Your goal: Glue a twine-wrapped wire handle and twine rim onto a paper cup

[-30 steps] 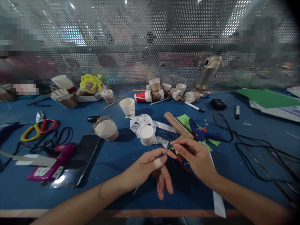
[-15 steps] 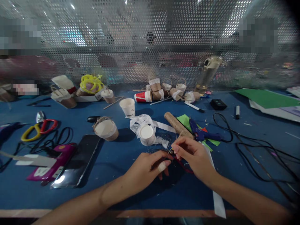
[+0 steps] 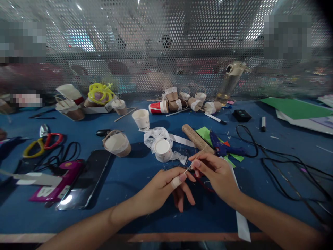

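- A thin strand (image 3: 187, 168) is held above the near part of the table (image 3: 145, 224) — pinched between thumb and forefinger by the left hand (image 3: 168, 182).
- Its right end is pinched by the right hand (image 3: 217, 173).
- Farther left, a white cup (image 3: 163, 149) is backed by lace (image 3: 158, 135).

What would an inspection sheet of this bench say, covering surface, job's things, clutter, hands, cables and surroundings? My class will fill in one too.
Surface: blue tabletop, flecked with small scraps.
Job's things: thin strand, material unclear, between the hands; twine roll and white cup just beyond.
Clutter: phone and cutters at left; blue glue gun at right.
Left hand: pinching the strand, thumb wrapped.
Right hand: pinching it too.
Cables: black cables, looped at right, tangled at left.
Surroundings: perforated screen behind; shapes beyond blurred.
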Demonstrator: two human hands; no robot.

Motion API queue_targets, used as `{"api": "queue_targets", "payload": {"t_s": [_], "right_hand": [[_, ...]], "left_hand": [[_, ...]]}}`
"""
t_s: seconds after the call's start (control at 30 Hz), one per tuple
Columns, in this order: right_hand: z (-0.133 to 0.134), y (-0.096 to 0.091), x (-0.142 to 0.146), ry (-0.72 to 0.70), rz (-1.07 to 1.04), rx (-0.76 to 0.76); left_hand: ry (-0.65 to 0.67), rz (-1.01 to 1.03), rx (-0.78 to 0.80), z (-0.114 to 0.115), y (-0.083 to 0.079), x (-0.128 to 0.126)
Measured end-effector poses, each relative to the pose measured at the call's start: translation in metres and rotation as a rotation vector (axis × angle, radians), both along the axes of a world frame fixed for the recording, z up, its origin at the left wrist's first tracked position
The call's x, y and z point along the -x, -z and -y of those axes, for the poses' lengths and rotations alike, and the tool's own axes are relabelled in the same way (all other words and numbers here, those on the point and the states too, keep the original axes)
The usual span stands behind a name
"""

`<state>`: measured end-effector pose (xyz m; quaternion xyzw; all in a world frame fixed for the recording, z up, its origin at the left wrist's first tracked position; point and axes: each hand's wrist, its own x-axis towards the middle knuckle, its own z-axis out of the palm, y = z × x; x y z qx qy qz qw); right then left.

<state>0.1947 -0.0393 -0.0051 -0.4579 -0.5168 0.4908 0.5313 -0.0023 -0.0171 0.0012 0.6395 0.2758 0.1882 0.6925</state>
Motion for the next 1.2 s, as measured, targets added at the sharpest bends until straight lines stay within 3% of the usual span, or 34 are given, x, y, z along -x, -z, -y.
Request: {"api": "queue_targets", "payload": {"t_s": [0.07, 0.17, 0.3, 0.43, 0.63, 0.77, 0.97, 1.13, 1.2], "right_hand": [[-0.001, -0.001, -0.001, -0.025, -0.024, -0.005], [-0.003, -0.001, -0.001, -0.061, -0.07, 0.024], [-0.006, 0.003, -0.001, -0.074, -0.113, 0.062], [-0.006, 0.003, 0.001, -0.064, -0.097, 0.058], [-0.003, 0.0, 0.002, 0.0, -0.061, 0.039], [-0.001, -0.002, 0.003, 0.042, 0.0, 0.02], [0.0, -0.007, 0.003, 0.034, 0.054, 0.003], [-0.004, -0.004, 0.0, -0.054, -0.013, 0.057], [-0.007, -0.001, -0.002, -0.089, -0.053, 0.087]], "left_hand": [[0.021, 0.125, 0.187, 0.0, 0.002, -0.001], [0.063, 0.243, 0.345, -0.001, 0.008, -0.001], [0.087, 0.236, 0.364, -0.002, 0.008, -0.001], [0.055, 0.031, 0.134, -0.001, 0.002, 0.0], [-0.096, -0.309, -0.463, 0.0, 0.001, 0.002], [-0.141, -0.358, -0.578, -0.001, 0.007, 0.004], [-0.077, -0.246, -0.354, 0.0, 0.006, 0.002], [-0.052, 0.037, 0.149, -0.002, 0.004, -0.001], [-0.049, 0.109, 0.275, -0.003, 0.006, -0.002]]}}
